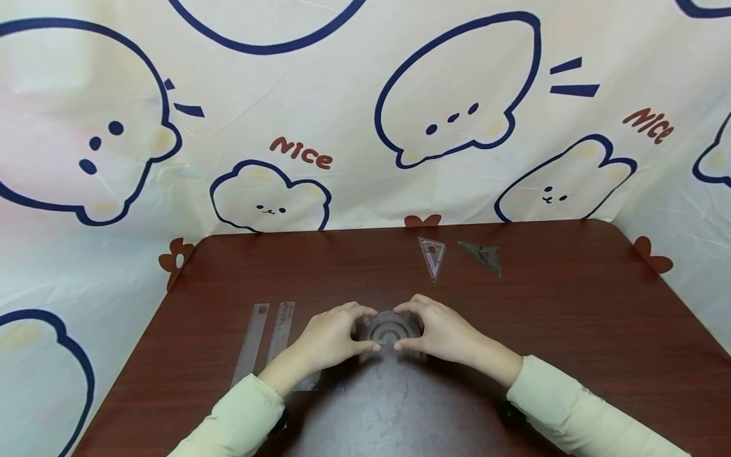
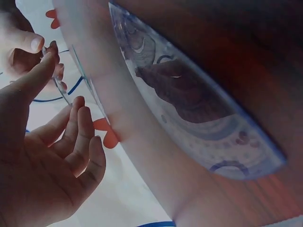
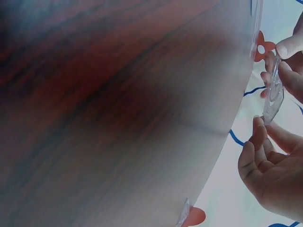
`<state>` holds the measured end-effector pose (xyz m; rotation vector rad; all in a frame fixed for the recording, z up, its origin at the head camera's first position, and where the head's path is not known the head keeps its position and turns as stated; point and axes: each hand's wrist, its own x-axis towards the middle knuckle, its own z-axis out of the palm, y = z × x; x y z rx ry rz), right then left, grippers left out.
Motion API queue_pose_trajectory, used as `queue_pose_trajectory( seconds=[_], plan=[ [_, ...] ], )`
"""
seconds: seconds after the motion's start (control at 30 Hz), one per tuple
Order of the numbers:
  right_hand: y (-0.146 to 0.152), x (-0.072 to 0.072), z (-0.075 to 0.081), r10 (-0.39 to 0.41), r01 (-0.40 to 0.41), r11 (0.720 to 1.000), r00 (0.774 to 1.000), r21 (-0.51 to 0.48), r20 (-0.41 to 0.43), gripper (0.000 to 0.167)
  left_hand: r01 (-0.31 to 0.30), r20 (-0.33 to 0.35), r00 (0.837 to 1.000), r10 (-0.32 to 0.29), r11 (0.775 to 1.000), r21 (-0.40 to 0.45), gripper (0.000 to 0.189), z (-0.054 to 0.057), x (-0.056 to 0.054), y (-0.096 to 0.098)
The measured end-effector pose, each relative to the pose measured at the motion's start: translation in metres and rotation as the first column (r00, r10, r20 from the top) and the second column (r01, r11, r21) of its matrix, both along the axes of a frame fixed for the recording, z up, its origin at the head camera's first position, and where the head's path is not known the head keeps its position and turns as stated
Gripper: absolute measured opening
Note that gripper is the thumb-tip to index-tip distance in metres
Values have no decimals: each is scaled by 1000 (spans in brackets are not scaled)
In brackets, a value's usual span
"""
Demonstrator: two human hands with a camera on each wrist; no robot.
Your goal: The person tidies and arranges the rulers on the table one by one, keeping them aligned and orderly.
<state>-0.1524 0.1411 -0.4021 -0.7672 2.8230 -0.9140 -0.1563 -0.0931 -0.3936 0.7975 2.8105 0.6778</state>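
Note:
A clear protractor (image 1: 389,325) with curved arcs printed inside is held between the two hands over the middle of the table. My left hand (image 1: 334,331) pinches its left side, thumb at the near edge and fingers at the far edge. On the opposite side, my right hand (image 1: 442,330) grips it in the same way. The right wrist view shows the protractor (image 3: 273,97) nearly edge-on between the fingertips. Below the left wrist lies another clear protractor (image 2: 208,127), large in the left wrist view and mostly hidden by the arm from the head.
Two clear straight rulers, an outer one (image 1: 250,346) and an inner one (image 1: 281,330), lie left of the left hand. Toward the back edge are a clear set square (image 1: 433,259) and a darker-looking one (image 1: 487,257). A printed cloth (image 1: 354,114) hangs behind the brown table (image 1: 571,304).

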Motion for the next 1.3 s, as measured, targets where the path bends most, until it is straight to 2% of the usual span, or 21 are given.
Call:
queue_pose_trajectory(
  seconds=[0.17, 0.4, 0.53, 0.8, 1.3],
  plan=[
    [-2, 6, -3, 19, -20, 1000, 999, 21, 25, 56, 24, 3, 1000, -24, 999, -29, 54, -1, 5, -3],
    [-7, 7, -1, 22, -23, 996, 1000, 88, 11, 52, 11, 7, 1000, -11, 999, -38, 53, 1, 8, -5],
    [-7, 10, -1, 31, -32, 992, 999, 120, 13, 53, 32, 22, 999, -31, 999, -31, 53, 1, 11, -5],
    [-7, 18, -7, 55, -57, 991, 998, 121, 22, 52, 90, 61, 994, -86, 995, -51, 54, -1, 14, -7],
    [-11, 22, -8, 88, -95, 982, 995, 164, 54, 54, 149, 75, 987, -145, 987, -63, 52, -5, 16, -11]
  ],
)
